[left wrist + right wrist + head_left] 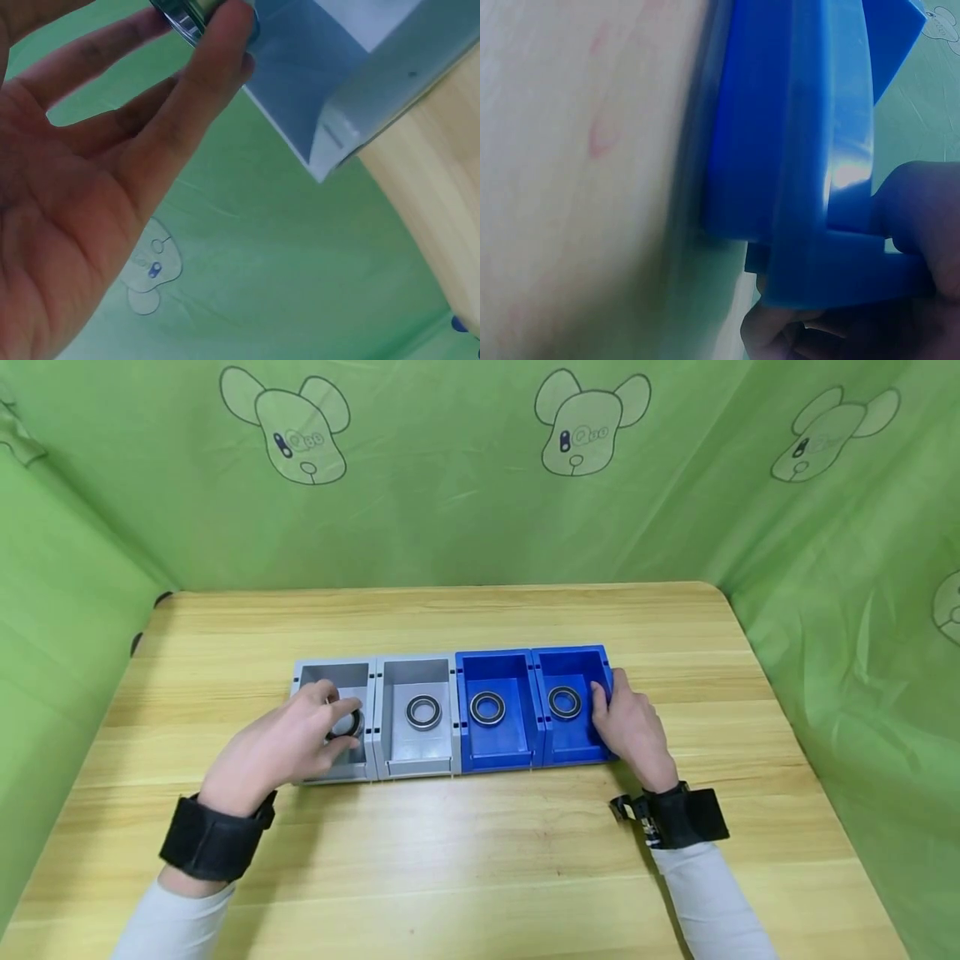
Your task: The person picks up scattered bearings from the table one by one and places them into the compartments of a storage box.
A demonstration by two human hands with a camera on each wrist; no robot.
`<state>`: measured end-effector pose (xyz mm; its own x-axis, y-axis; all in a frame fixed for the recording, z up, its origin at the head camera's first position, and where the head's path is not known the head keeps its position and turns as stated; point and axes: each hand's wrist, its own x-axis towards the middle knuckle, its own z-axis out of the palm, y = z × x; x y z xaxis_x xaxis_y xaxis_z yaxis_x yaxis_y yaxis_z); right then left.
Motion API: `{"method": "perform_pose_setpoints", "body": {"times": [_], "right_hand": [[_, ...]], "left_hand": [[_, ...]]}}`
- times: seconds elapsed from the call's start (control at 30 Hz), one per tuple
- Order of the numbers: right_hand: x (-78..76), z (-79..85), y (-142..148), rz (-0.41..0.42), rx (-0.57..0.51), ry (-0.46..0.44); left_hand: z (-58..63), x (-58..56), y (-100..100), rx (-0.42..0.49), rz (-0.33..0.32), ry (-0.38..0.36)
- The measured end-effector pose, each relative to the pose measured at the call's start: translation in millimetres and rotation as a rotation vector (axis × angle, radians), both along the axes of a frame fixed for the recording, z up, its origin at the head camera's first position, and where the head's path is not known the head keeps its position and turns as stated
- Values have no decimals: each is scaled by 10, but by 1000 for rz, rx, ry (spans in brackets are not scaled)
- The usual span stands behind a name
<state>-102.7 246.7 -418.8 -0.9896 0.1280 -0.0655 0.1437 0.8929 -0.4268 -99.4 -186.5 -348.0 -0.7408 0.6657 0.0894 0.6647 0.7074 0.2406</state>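
Observation:
My left hand (288, 739) pinches a ball bearing (356, 723) between thumb and fingers, over the leftmost grey bin (336, 675). In the left wrist view the bearing (182, 19) shows at the fingertips, beside the bin's grey wall (390, 94). My right hand (632, 727) grips the right side wall of the rightmost blue bin (572, 660), thumb inside and other fingers outside. A bearing (577, 702) lies flat in that bin. The right wrist view shows the blue bin (810, 150) close up, with fingers round its corner.
Between them stand a second grey bin (414, 672) and another blue bin (495, 666), side by side in one row. Each holds one bearing, in grey (436, 713) and in blue (500, 708). Green cloth (450, 527) hangs around the wooden table (480, 868).

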Motion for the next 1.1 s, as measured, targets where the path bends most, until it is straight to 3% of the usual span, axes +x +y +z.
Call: {"method": "perform_pose_setpoints", "body": {"times": [0.27,0.63,0.93,1.1], "right_hand": [[23,-4,31,-6,6,-4],[28,-3,48,-3,2,10],[17,2,52,4,3,21],[-1,7,50,6,8,34]], "left_hand": [[-81,-135,16,-54,31,-94],[-216,-275,30,-144,50,-152],[-309,-247,100,-187,96,-227],[-318,-212,120,-182,123,-191]]}}
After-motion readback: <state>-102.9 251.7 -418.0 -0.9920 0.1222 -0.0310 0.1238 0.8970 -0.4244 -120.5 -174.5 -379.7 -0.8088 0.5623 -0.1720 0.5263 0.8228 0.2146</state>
